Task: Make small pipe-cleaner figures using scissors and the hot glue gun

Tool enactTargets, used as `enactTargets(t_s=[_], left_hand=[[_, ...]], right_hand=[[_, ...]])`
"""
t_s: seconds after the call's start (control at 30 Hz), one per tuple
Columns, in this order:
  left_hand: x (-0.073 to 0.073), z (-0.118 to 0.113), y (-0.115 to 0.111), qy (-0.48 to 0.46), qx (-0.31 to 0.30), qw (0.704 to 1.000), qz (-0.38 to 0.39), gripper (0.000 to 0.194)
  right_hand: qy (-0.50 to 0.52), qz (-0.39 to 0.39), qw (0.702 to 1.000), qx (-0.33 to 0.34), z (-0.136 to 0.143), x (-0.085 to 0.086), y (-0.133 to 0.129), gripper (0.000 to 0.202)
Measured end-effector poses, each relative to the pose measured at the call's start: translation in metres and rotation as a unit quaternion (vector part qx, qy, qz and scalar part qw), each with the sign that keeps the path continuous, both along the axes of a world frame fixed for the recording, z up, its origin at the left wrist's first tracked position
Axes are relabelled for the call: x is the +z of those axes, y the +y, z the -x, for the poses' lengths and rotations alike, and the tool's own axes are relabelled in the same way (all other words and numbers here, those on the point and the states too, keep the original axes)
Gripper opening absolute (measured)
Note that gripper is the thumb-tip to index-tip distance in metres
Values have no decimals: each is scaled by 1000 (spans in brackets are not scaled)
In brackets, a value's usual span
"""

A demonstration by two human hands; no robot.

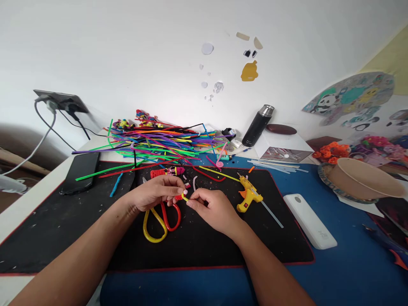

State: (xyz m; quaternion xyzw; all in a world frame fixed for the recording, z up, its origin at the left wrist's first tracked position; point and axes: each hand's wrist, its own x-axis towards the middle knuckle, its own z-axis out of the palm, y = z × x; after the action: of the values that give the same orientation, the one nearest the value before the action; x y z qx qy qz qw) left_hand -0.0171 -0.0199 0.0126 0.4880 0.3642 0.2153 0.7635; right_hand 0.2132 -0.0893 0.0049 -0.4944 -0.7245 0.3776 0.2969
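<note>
My left hand (159, 192) is closed on a small pipe-cleaner figure (179, 197), red with a pale pink tip; fingers hide part of it. The fingers of my right hand (212, 206) pinch a short yellow pipe cleaner (185, 197), whose other end touches the figure. Below my left hand lie scissors (155, 227) with one yellow and one red handle, their blades mostly covered. Just behind my hands is a red coiled pipe-cleaner piece (162, 172) with a pink and dark end. A pale curved strip (194, 183) lies beside it.
Many coloured pipe cleaners (162, 142) are heaped along the wall. A yellow glue gun (249, 194) with a glue stick lies right on the black mat (204, 250). Around it are a white power bank (310, 221), a black flask (257, 127), a phone (80, 172) and a bowl (360, 180).
</note>
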Motion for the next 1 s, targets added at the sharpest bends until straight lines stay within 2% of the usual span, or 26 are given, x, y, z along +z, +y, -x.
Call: enactTargets(t_s=[0.27,0.57,1.0], left_hand=[[0,-11,-4,-29,72,997,9,37],[-3,-17,-7,-31,64,997,-2,33],[-5,-17,-6,-43,55,998,7,30]], right_hand=[[-17,-47,997,-50,4,-4,-2,16],[19,-57,996,-71,7,-8,-1,21],[18,-47,996,-67,7,-3,-1,22]])
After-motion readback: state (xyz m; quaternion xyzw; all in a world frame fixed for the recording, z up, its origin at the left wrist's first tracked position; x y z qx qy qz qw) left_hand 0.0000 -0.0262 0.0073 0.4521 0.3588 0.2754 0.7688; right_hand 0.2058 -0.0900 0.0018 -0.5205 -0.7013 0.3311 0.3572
